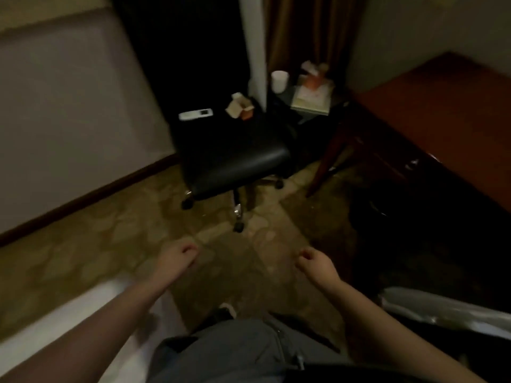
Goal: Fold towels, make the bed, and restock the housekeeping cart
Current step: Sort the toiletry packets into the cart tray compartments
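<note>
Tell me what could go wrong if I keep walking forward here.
1. The office chair stands straight ahead, its casters sticking out low; a foot could catch one in this dim light.
2. Bumping the chair may slide the remote and small cardboard box off it.
3. The wooden desk on the right narrows the gap.

No legible text anywhere.

Black chair (pixel 235 158) dead ahead, remote (pixel 195 114) and small open box (pixel 240 107) on its seat, cup (pixel 279 81) on the table (pixel 318 110) just right of it, desk (pixel 442 111) further right, curtain (pixel 309 31) behind.
</note>
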{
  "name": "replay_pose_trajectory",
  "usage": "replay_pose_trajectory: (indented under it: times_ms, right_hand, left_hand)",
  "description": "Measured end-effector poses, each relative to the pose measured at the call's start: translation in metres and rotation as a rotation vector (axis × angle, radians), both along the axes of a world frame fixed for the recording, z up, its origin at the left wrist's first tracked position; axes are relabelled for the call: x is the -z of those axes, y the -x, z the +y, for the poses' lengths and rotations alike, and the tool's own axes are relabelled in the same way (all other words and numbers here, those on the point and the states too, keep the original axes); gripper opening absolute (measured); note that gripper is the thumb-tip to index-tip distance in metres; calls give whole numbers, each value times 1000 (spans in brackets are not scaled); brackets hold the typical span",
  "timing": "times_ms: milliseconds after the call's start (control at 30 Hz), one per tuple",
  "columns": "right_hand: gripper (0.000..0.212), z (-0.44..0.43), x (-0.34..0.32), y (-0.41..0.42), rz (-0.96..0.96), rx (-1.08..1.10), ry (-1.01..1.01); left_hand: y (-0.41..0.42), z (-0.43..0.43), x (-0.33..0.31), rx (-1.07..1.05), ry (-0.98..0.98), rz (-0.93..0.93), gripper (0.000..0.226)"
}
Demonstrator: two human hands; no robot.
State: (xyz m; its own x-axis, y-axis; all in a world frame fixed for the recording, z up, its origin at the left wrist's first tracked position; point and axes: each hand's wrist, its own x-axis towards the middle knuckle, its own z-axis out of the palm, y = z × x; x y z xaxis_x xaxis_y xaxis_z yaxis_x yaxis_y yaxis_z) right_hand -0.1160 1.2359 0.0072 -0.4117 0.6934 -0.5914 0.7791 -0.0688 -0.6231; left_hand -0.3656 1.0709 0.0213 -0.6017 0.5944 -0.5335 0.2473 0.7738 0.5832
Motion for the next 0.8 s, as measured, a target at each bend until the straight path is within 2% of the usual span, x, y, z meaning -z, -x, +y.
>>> replay_pose_trajectory:
  times_ms: [100,233,367,500,667,800]
  right_hand:
    - [15,22,-4,-33,-36,262,7]
    - [14,48,2,-64,-24,585,45]
    - [17,95,17,-91,7,774,105]
    - [14,183,6,-121,26,768,74]
    - [17,315,-45,-153,95,741,-41]
    - [19,389,-57,-165,173,818,-117]
  left_hand:
    - [5,101,-6,304,6,15,13]
    - [-36,209,-6,621,-17,17,16]
    - [-97,300,4,877,-1,-29,14]
    - [-143,387,6,966,29,-28,11]
    - [-181,499,-13,904,-21,5,15]
    - [-210,581,-18,926,-61,-46,16]
